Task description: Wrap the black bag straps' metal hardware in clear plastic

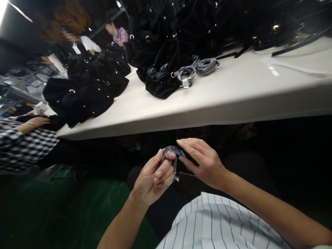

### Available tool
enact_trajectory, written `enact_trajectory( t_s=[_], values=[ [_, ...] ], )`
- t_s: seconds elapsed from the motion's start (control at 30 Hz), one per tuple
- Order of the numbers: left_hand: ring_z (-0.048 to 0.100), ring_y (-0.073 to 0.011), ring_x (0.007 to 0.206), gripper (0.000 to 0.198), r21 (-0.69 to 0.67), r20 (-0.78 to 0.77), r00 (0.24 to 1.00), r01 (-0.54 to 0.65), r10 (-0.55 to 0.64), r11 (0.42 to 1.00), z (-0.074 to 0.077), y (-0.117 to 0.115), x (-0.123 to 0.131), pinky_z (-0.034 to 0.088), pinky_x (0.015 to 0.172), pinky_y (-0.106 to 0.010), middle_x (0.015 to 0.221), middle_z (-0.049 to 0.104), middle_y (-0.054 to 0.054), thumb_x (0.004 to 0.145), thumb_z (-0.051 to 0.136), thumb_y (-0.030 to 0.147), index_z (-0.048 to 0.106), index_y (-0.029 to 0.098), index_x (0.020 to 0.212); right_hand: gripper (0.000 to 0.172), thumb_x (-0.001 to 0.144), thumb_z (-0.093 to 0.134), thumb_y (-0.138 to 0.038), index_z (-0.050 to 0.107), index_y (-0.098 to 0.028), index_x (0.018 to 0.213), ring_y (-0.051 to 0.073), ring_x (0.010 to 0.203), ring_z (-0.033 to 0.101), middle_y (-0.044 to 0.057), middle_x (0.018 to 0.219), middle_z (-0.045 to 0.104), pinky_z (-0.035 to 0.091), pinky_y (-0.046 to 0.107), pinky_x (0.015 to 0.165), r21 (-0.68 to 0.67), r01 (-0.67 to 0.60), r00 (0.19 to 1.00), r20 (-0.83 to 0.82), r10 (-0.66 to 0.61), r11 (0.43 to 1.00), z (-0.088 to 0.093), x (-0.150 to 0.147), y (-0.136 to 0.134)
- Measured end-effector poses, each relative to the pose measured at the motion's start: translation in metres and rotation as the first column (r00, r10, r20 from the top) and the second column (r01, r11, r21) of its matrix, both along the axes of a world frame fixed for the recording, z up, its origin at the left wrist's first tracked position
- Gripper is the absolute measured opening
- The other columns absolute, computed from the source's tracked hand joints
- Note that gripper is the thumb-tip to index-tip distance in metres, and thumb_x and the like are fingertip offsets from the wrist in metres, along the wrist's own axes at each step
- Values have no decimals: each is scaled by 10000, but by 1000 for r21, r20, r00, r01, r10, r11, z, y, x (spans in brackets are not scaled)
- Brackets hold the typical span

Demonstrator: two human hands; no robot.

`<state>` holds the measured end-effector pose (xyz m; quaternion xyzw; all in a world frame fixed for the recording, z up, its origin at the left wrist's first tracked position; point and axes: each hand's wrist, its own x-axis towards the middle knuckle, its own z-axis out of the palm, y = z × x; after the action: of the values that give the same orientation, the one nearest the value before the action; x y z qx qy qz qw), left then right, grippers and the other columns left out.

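Observation:
My left hand (157, 178) is closed around a coiled dark strap (172, 149) wrapped in shiny clear plastic, its fingers curled through the loop. My right hand (203, 160) reaches in from the right with fingers stretched out and apart. Its fingertips are beside the right side of the coil, and the thumb side seems to touch the plastic. Below the hands, a dark flat piece with a light edge (187, 180) shows near my lap. Two similar plastic-wrapped coils, one front coil (187, 73) and one behind (206, 65), lie on the table.
A long white table (207, 100) runs across in front, above my hands. Black cloth bags with gold rings (160, 52) are heaped on it, with another pile (80, 98) to the left. A co-worker in a checked sleeve (26, 141) handles black cloth at left; other people stand farther back.

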<state>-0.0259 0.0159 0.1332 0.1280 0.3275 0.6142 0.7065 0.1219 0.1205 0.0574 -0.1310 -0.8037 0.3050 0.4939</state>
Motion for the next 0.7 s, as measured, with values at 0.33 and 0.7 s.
enact_trajectory(
  t_s=[0.33,0.7],
  values=[
    [301,-42,459,210,86,-174,982,-59,73,995,16,3,14,405,467,-115,602,395,43,911,650,213,670,50,1042,200,984,497,-258,654,-196,1090,197,853,656,88,936,685,530,345,809,-358,-59,997,-66,37,932,-17,-28,-4],
    [657,-148,977,308,221,-307,793,-478,526,850,2,39,-20,531,913,-254,1114,687,-106,1019,383,137,681,93,1082,389,955,514,-504,620,-153,1086,59,438,380,-38,593,528,287,186,419,-799,-418,861,-197,469,432,-12,-25,-14]
  ],
)
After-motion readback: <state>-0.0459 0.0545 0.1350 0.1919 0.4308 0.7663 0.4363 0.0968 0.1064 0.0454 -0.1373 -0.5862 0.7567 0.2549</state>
